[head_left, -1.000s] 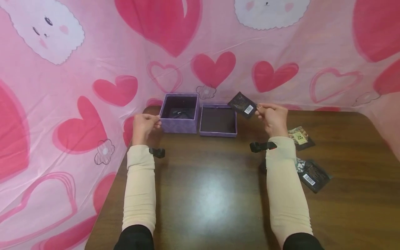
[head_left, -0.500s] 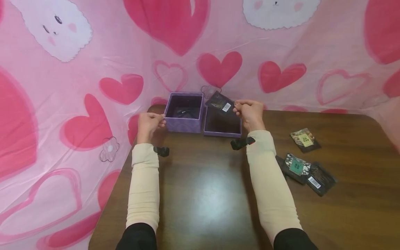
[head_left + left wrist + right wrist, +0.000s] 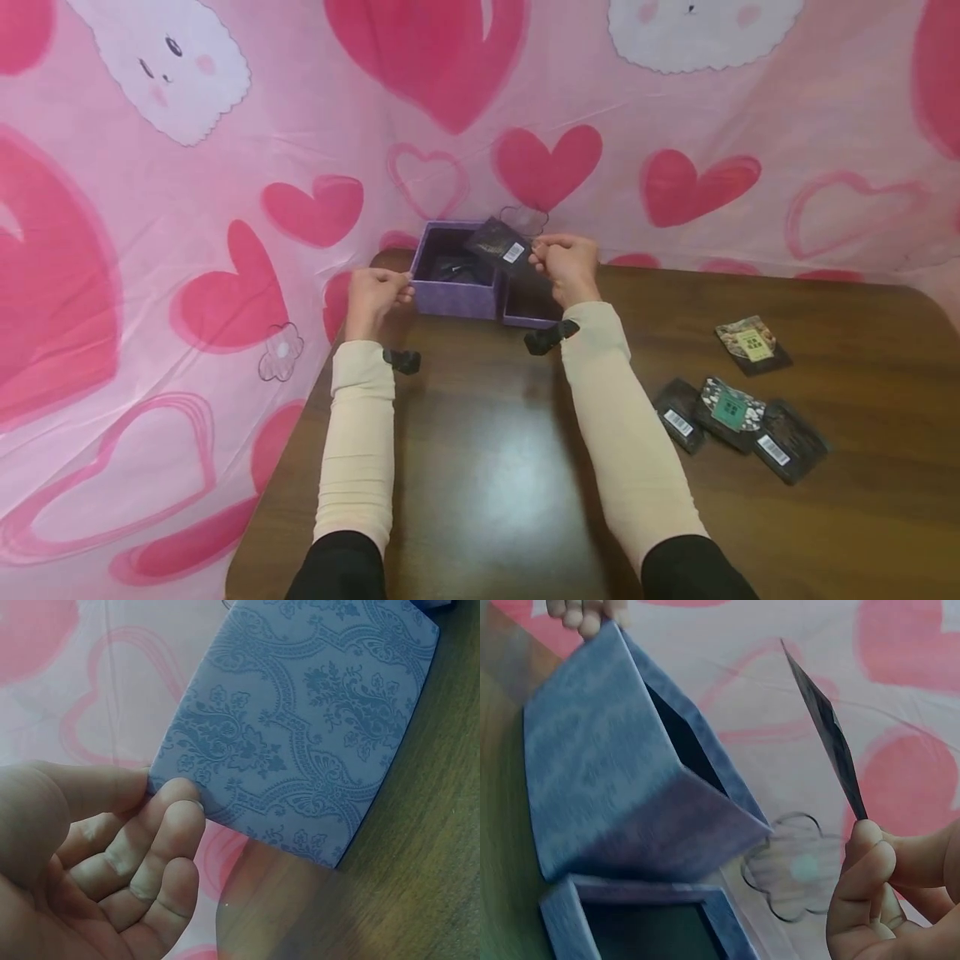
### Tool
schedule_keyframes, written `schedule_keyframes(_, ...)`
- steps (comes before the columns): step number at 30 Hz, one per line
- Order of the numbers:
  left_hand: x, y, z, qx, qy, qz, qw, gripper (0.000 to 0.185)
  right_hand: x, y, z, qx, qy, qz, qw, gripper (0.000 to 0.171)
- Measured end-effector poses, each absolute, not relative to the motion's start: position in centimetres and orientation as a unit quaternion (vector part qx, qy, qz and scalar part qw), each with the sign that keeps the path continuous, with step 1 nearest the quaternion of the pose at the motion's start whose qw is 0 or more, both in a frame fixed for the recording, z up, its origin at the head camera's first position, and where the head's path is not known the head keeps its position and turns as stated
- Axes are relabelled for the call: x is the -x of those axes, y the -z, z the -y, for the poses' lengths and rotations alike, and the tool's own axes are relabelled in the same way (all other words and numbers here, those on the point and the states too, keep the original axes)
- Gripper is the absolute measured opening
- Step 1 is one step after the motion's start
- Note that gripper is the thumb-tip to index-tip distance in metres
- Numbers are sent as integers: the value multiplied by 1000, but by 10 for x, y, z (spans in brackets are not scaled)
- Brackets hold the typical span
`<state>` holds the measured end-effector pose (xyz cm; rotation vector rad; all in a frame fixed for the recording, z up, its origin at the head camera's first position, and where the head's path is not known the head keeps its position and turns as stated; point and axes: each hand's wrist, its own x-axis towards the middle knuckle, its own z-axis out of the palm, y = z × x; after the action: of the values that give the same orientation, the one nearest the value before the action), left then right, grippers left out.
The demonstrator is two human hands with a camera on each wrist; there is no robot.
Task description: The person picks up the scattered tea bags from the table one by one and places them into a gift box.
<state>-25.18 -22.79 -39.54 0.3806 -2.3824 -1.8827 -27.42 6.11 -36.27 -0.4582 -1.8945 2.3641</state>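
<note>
An open purple box (image 3: 456, 296) stands at the table's far left, with something dark inside. Its lid (image 3: 525, 315) lies upturned right beside it. My left hand (image 3: 384, 292) holds the box's near left corner; in the left wrist view the thumb and fingers (image 3: 176, 810) pinch the corner of the patterned wall (image 3: 300, 727). My right hand (image 3: 546, 252) pinches a dark barcoded packet (image 3: 497, 243) in the air over the box's right rim. The right wrist view shows this packet (image 3: 829, 735) edge-on above the box (image 3: 622, 802) and the lid (image 3: 641, 926).
Several more dark packets lie on the brown table (image 3: 487, 483) at the right: one alone (image 3: 752, 343), and a cluster of three (image 3: 731, 412) nearer me. A pink heart-print cloth (image 3: 225, 208) walls in the back and left, close behind the box.
My right hand has carried the packet leftwards, from beyond the lid's right side to over the open box. My left hand has stayed on the box's corner.
</note>
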Motion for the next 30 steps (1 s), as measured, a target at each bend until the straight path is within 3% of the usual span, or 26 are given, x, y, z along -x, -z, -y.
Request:
schedule_keyframes(14, 255, 394, 215, -126, 591, 796, 26, 24, 279, 369, -29, 159, -758, 631, 30, 15)
schedule_keyframes(23, 254, 391, 216, -118, 581, 804, 30, 24, 271, 375, -41, 139, -748, 648, -17, 23)
schedule_keyframes(30, 253, 389, 222, -120, 590, 798, 29, 25, 263, 373, -63, 117, -773, 624, 2, 23)
